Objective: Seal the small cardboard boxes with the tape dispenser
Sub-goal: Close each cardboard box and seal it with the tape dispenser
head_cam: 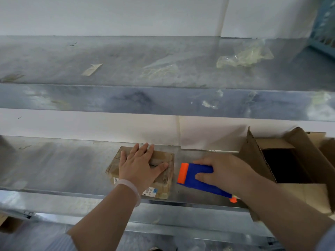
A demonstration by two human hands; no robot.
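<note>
A small taped cardboard box (163,185) with a white label on its near side lies on the metal shelf (54,169). My left hand (139,165) rests flat on top of it, fingers straight and spread. Just right of the box lies the blue tape dispenser (192,175) with an orange front edge. My right hand (224,171) grips the dispenser from above, thumb on its near side and fingers over the far edge. A small gap separates dispenser and box.
A large open cardboard carton (293,160) stands at the right end of the shelf, right behind my right hand. An upper metal shelf (126,60) carries crumpled clear plastic (244,57) and tape scraps. A white wall backs both shelves.
</note>
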